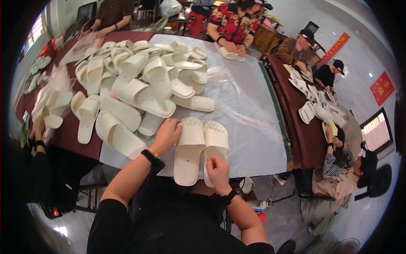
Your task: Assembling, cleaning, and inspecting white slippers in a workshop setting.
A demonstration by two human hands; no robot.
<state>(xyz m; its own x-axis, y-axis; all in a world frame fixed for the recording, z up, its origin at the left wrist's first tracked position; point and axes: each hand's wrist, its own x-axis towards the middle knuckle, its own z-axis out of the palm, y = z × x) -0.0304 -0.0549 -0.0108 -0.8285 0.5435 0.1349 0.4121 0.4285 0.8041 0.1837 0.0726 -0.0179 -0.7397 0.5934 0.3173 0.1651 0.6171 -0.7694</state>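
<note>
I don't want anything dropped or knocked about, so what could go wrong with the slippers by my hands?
The left slipper and right slipper seem to reach past the sheet's near edge, so either might fall if let go. The pile is loosely stacked beside your left hand; a bump could make it slide.

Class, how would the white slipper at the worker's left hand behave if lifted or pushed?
The white slipper is probably light: it looks moulded from foam. It likely keeps its shape, since the strap stands arched. Its broad sole suggests sliding, not rolling.
</note>
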